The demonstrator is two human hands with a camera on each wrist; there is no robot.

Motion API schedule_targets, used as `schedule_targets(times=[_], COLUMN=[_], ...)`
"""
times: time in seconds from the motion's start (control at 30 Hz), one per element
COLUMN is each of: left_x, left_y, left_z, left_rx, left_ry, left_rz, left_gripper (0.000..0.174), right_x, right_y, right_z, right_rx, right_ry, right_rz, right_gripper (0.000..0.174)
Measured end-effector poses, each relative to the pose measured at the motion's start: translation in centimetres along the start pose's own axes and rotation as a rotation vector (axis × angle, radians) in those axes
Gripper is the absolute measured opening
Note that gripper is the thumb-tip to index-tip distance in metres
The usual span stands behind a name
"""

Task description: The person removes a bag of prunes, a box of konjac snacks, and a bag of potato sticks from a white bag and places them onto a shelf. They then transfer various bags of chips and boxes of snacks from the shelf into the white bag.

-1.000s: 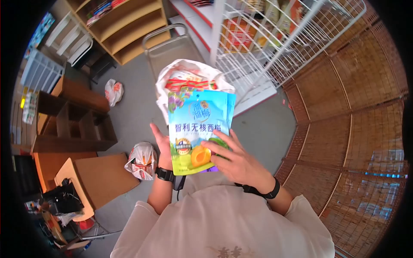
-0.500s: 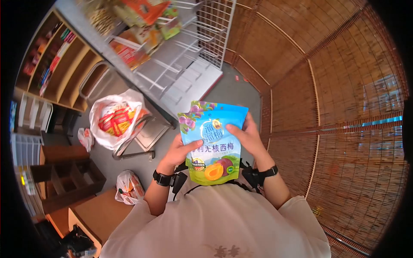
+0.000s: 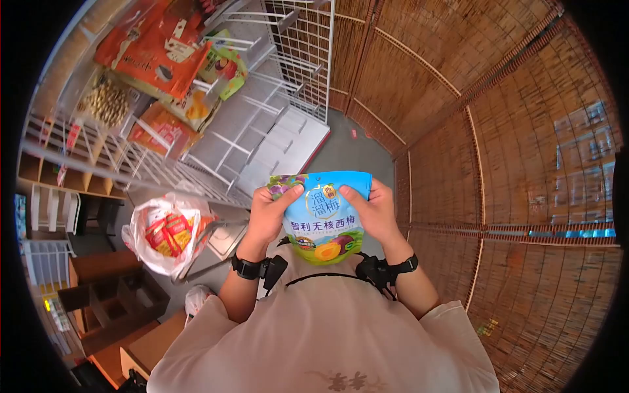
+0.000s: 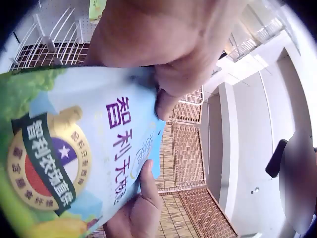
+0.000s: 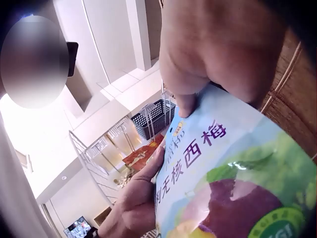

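Note:
In the head view, a blue and green prune bag hangs upright in front of the chest, its printed front facing up at the camera. My left hand pinches its upper left edge, thumb on the front and fingers behind. At the opposite upper corner, my right hand grips it the same way. The left wrist view shows the bag close up under the left hand, with the right thumb beyond. Printed fruit on the bag fills the lower right wrist view. Fingers behind the bag are hidden.
Ahead to the left stands a white wire rack with orange snack bags and several others on its prongs. A white plastic bag of red and yellow packets sits on a metal cart. Woven screens line the right side.
The right hand has gone from lying across the bag's front to gripping its upper right corner; the left hand now pinches the left edge. The view has turned towards the rack.

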State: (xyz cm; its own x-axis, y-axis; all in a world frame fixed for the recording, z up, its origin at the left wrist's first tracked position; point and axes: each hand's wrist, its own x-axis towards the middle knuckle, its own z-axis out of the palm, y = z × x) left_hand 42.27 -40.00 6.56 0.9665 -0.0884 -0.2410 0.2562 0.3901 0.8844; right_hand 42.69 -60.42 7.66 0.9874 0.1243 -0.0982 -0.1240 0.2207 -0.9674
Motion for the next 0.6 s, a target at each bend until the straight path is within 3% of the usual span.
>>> schedule_targets(times=[0.17, 0.37, 0.43, 0.6], left_x=[8.1, 14.2, 15.9, 19.1], left_y=[3.4, 6.6, 6.5, 6.0], left_z=[-0.2, -2.8, -4.2, -6.7], left_rx=[-0.07, 0.05, 0.062, -0.092], left_ry=[0.018, 0.083, 0.145, 0.33], left_rz=[0.004, 0.026, 0.061, 0.049], left_gripper=[0.02, 0.015, 0.016, 0.019], right_x=[8.7, 18.1, 21.1, 27.5], right_y=[-1.3, -1.0, -0.6, 1.1], right_z=[0.3, 2.7, 3.6, 5.8], right_rx=[-0.048, 0.074, -0.096, -0.135], right_ry=[-0.013, -0.104, -0.158, -0.268], right_rz=[-0.009, 0.064, 0.123, 0.154], right_gripper=[0.018, 0.017, 0.013, 0.014])
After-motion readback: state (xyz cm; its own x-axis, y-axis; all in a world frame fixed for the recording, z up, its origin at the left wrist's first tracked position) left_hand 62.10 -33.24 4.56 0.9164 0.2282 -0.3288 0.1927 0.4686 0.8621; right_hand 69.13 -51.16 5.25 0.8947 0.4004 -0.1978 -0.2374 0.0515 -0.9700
